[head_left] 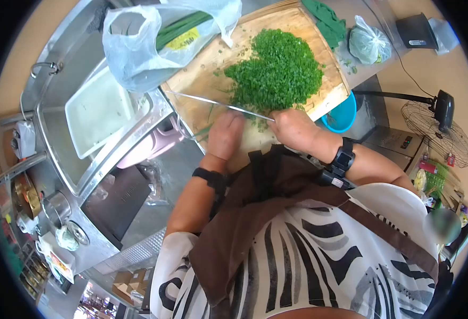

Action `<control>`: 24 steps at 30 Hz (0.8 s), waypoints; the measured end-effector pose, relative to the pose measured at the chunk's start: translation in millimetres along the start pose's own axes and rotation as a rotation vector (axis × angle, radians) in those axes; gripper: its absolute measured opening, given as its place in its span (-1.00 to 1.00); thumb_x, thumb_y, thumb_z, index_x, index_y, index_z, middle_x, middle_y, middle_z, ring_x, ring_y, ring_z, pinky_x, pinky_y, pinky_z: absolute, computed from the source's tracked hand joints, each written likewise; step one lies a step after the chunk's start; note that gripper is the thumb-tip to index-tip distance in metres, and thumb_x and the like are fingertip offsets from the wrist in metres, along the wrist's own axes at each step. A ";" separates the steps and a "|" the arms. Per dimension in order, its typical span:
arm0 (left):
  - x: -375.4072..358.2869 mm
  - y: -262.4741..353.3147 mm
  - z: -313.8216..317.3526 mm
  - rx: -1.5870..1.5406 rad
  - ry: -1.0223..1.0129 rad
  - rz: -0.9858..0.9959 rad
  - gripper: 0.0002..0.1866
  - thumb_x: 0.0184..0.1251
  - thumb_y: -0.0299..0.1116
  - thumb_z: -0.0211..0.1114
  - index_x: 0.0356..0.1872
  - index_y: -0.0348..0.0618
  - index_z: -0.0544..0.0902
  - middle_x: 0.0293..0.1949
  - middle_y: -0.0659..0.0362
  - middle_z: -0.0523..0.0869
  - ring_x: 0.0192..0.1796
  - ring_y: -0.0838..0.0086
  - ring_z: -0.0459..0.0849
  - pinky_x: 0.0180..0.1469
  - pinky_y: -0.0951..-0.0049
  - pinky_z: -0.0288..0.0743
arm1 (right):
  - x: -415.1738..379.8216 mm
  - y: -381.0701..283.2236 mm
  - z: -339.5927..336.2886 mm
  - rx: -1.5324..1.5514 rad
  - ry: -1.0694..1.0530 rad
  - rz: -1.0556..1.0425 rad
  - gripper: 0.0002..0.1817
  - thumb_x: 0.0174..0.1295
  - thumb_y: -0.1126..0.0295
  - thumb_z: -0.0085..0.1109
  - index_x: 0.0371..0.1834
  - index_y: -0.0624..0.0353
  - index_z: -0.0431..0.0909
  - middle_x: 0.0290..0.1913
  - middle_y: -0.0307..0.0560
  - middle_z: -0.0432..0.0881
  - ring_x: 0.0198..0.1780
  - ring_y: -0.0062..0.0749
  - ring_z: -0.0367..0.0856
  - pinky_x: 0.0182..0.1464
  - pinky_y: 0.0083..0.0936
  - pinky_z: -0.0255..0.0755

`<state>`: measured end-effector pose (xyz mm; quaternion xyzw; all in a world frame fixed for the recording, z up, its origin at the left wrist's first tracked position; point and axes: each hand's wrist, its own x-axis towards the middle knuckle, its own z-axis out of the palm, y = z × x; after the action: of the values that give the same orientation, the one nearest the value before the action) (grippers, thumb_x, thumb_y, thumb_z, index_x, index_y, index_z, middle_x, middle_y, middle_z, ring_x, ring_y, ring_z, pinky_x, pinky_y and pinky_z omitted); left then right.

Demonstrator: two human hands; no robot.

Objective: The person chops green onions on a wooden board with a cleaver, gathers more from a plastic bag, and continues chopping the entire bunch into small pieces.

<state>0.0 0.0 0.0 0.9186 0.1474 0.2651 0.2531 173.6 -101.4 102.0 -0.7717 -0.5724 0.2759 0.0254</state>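
My right hand is wrapped round the handle of a long knife, its blade reaching left across the wooden cutting board. Close to the blade, my left hand has its fingers curled down on the board. A few green scallion stalks stick out at its left side; the rest are hidden under the hand. Beyond the blade lies a big heap of chopped scallions. A translucent plastic bag with whole scallions rests over the board's far left corner.
On the left is a metal sink holding a white tub. A green cloth and a tied plastic bag of greens sit past the board. A blue bucket stands below its right edge, near a fan.
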 end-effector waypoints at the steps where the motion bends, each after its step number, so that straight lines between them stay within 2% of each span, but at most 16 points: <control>1: 2.8 -2.6 -3.9 -0.068 0.014 -0.140 -0.84 0.10 -0.46 0.36 -0.29 -0.14 0.59 -0.04 0.01 0.54 -0.04 0.13 0.60 -0.09 0.28 0.56 | 7.7 1.3 2.1 0.026 0.019 -0.003 -0.75 0.26 0.23 0.08 -0.26 0.18 0.62 -0.43 0.19 0.64 -0.33 0.17 0.63 -0.21 -0.05 0.52; 2: 5.6 -6.2 -6.3 -0.139 0.028 -0.284 -0.83 0.09 -0.48 0.37 -0.29 -0.18 0.58 -0.11 0.02 0.57 -0.05 0.14 0.59 -0.07 0.25 0.54 | 12.6 2.5 3.4 0.052 0.032 -0.005 -0.76 0.27 0.24 0.06 -0.29 0.18 0.61 -0.43 0.18 0.64 -0.33 0.17 0.62 -0.20 -0.03 0.51; 3: 5.2 27.6 1.6 -0.188 0.016 -0.322 -0.83 0.09 -0.48 0.37 -0.29 -0.18 0.58 -0.11 0.02 0.57 -0.05 0.14 0.59 -0.07 0.25 0.54 | -15.4 13.9 -9.0 0.039 -0.023 0.023 -0.76 0.27 0.24 0.06 -0.29 0.18 0.61 -0.43 0.18 0.64 -0.33 0.17 0.62 -0.20 -0.03 0.51; 5: 11.3 19.4 -5.8 -0.134 0.155 -0.261 -0.82 0.06 -0.49 0.39 -0.34 -0.22 0.57 -0.14 0.07 0.57 -0.06 0.15 0.59 -0.10 0.28 0.54 | -8.1 19.0 -8.8 0.158 0.018 0.028 -0.74 0.27 0.23 0.07 -0.31 0.20 0.60 -0.43 0.21 0.62 -0.33 0.16 0.61 -0.21 -0.05 0.50; 6: 13.4 13.5 -8.0 -0.116 0.154 -0.257 -0.82 0.06 -0.49 0.39 -0.34 -0.22 0.57 -0.14 0.07 0.57 -0.06 0.15 0.59 -0.10 0.28 0.54 | -6.8 21.8 -8.9 0.168 0.026 0.015 -0.74 0.27 0.23 0.07 -0.31 0.20 0.60 -0.43 0.21 0.62 -0.33 0.16 0.61 -0.21 -0.05 0.50; 9: 20.4 -0.2 -16.1 -0.108 0.092 -0.195 -0.80 -0.02 -0.48 0.43 -0.39 -0.24 0.57 -0.13 0.07 0.56 -0.02 0.14 0.57 0.00 0.20 0.50 | -13.7 35.5 -8.5 0.311 0.039 0.067 -0.72 0.27 0.22 0.10 -0.33 0.24 0.58 -0.44 0.22 0.61 -0.34 0.15 0.60 -0.23 -0.09 0.48; 11: 32.0 -10.3 -24.1 -0.026 -0.017 0.016 -0.81 -0.04 -0.45 0.45 -0.44 -0.20 0.58 -0.08 0.05 0.54 0.03 0.06 0.52 0.20 0.07 0.38 | -20.9 45.7 -6.1 0.422 0.107 0.089 -0.70 0.26 0.21 0.12 -0.35 0.28 0.56 -0.43 0.24 0.59 -0.35 0.14 0.59 -0.26 -0.12 0.45; 15: 60.6 -12.1 -37.6 0.104 -0.022 0.051 -0.81 -0.09 -0.44 0.46 -0.45 -0.17 0.60 -0.10 0.08 0.56 0.04 0.05 0.51 0.27 0.00 0.31 | -29.1 62.0 2.3 0.578 0.160 0.158 -0.73 0.24 0.29 0.19 -0.37 0.35 0.54 -0.45 0.22 0.59 -0.38 0.03 0.61 -0.28 -0.23 0.46; 17: 64.6 -21.1 -35.1 -0.010 -0.068 0.046 -0.83 -0.07 -0.42 0.47 -0.44 -0.13 0.63 -0.13 0.10 0.57 0.01 0.06 0.52 0.17 0.10 0.39 | -28.0 65.8 6.0 0.618 0.160 0.172 -0.73 0.23 0.31 0.21 -0.37 0.37 0.53 -0.46 0.21 0.58 -0.39 -0.02 0.61 -0.29 -0.26 0.46; 18: 60.9 -22.7 -32.4 -0.006 -0.080 0.048 -0.83 -0.07 -0.42 0.47 -0.44 -0.13 0.63 -0.13 0.10 0.57 0.01 0.06 0.52 0.17 0.10 0.39 | -28.0 65.9 5.4 0.654 0.161 0.192 -0.73 0.23 0.30 0.20 -0.37 0.37 0.53 -0.46 0.22 0.58 -0.39 0.01 0.61 -0.29 -0.25 0.46; 20: 51.7 -23.5 -26.0 -0.058 -0.121 -0.052 -0.84 -0.04 -0.44 0.46 -0.43 -0.15 0.64 -0.17 0.09 0.58 -0.07 0.11 0.56 0.01 0.18 0.46 | -28.5 67.0 8.1 0.699 0.156 0.213 -0.72 0.23 0.29 0.20 -0.37 0.36 0.53 -0.46 0.22 0.58 -0.38 0.04 0.61 -0.29 -0.24 0.46; 21: 47.9 -20.1 -23.4 -0.055 -0.129 -0.053 -0.84 -0.04 -0.44 0.46 -0.43 -0.15 0.64 -0.17 0.09 0.58 -0.07 0.11 0.56 0.01 0.18 0.46 | -28.6 67.7 10.0 0.641 0.202 0.159 -0.72 0.23 0.28 0.20 -0.37 0.36 0.52 -0.46 0.23 0.58 -0.38 0.08 0.60 -0.29 -0.22 0.46; 23: 38.0 -10.0 -15.9 -0.007 0.008 -0.112 -0.86 -0.01 -0.47 0.45 -0.42 -0.16 0.64 -0.18 0.07 0.57 -0.18 0.15 0.59 -0.16 0.25 0.48 | -30.1 64.7 8.0 0.589 0.244 0.106 -0.71 0.23 0.28 0.19 -0.38 0.36 0.52 -0.46 0.24 0.58 -0.37 0.13 0.60 -0.29 -0.20 0.45; 24: 35.2 -6.5 -12.1 -0.005 0.003 -0.116 -0.86 -0.01 -0.47 0.45 -0.42 -0.16 0.64 -0.18 0.07 0.57 -0.18 0.15 0.59 -0.16 0.25 0.48 | -31.7 57.5 -3.3 0.521 0.186 0.121 -0.72 0.23 0.28 0.18 -0.37 0.34 0.52 -0.47 0.24 0.58 -0.36 0.16 0.59 -0.28 -0.16 0.45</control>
<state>21.1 24.4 19.8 0.9075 0.1999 0.2520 0.2703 218.9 -148.7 97.0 -0.7941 -0.4303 0.3426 0.2587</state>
